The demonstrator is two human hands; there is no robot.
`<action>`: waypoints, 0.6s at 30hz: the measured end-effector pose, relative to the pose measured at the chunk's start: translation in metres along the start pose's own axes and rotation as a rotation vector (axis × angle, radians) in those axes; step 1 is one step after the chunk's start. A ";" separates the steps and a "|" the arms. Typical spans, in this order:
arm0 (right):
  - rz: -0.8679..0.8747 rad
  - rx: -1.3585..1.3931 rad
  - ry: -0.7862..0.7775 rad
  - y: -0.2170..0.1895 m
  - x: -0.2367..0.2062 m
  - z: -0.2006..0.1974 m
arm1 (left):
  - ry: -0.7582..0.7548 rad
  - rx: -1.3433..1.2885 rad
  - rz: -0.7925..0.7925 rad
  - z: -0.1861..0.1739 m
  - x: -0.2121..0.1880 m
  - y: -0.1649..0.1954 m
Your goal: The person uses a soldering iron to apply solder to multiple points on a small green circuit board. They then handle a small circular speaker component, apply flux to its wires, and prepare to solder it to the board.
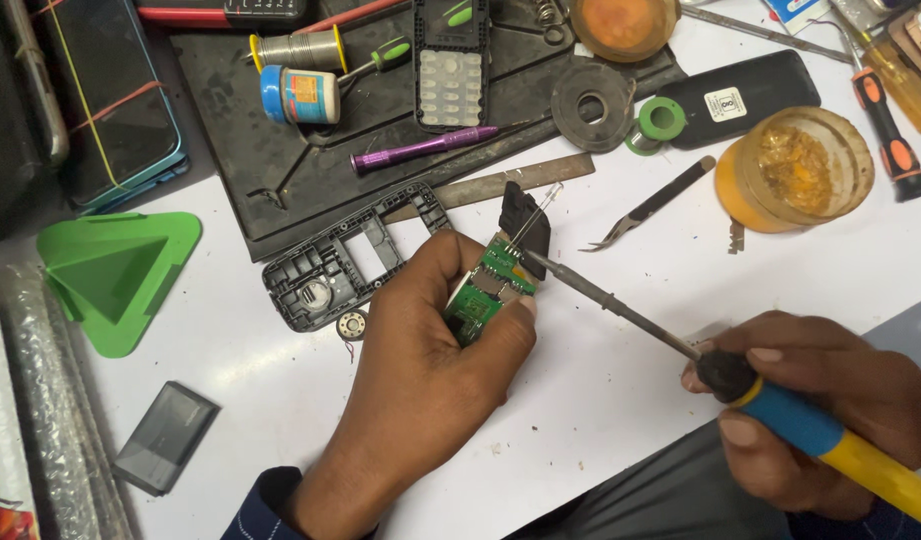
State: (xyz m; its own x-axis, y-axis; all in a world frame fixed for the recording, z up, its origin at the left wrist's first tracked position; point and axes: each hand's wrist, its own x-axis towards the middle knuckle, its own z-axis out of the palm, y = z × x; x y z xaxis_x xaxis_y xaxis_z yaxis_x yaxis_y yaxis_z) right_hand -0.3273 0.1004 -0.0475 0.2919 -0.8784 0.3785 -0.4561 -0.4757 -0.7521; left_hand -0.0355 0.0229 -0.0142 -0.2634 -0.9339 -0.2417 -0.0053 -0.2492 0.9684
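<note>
Desk (600, 400): white, carrying everything.
Black mat (270, 190): behind the circuit board, holding tools.
Left hand (420, 370): grip clamped on the green circuit board (485, 295), held just above the desk.
Right hand (830, 400): grip closed around the soldering iron (780, 415), tip at the board's top edge.
Doing it well: steady board, brief light tip contact.
Labels: white square sticker (724, 104) on a black cover, right of the mat; blue-capped tub (298, 96) with orange label, on the mat.

Matt green circuit board (485, 290), dull metal iron tip (600, 300) with glossy blue-yellow plastic handle (840, 445), matt grey plastic frame (330, 265), smooth white table (600, 400), translucent amber jar (795, 170)
</note>
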 end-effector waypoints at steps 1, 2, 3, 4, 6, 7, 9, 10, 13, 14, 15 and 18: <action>-0.004 -0.004 -0.025 0.001 0.000 0.000 | 0.001 0.014 0.007 0.000 0.000 0.000; -0.016 -0.015 -0.002 0.002 -0.001 0.000 | 0.002 0.027 0.014 -0.001 0.000 0.000; -0.028 -0.026 0.022 0.002 -0.001 0.001 | 0.005 0.038 0.011 -0.001 0.000 -0.001; -0.041 -0.037 0.046 0.001 -0.002 0.002 | 0.009 0.048 0.009 -0.001 0.000 -0.001; -0.043 -0.048 0.062 0.000 -0.003 0.006 | 0.013 0.062 0.013 -0.001 0.000 -0.001; -0.044 -0.054 0.071 -0.001 -0.003 0.007 | 0.013 0.066 0.020 -0.001 0.000 -0.001; -0.025 -0.061 0.082 -0.004 -0.003 0.009 | 0.017 0.076 0.031 -0.001 0.000 -0.002; -0.015 -0.064 0.086 -0.005 -0.002 0.009 | 0.020 0.082 0.035 -0.001 0.000 -0.002; -0.012 -0.073 0.085 -0.006 -0.001 0.009 | 0.023 0.088 0.038 -0.001 0.000 -0.003; -0.009 -0.072 0.075 -0.007 0.000 0.008 | 0.023 0.088 0.037 -0.001 0.000 -0.003; -0.007 -0.071 0.065 -0.006 0.000 0.008 | 0.022 0.086 0.041 -0.001 0.000 -0.003; -0.029 -0.062 0.074 -0.004 0.001 0.009 | 0.019 0.081 0.042 -0.001 0.000 -0.003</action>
State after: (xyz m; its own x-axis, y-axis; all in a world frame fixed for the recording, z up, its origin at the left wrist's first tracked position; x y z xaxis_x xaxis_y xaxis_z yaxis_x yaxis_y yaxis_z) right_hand -0.3181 0.1023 -0.0489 0.2441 -0.8642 0.4399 -0.5001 -0.5009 -0.7064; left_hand -0.0346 0.0236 -0.0171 -0.2464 -0.9480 -0.2016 -0.0727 -0.1893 0.9792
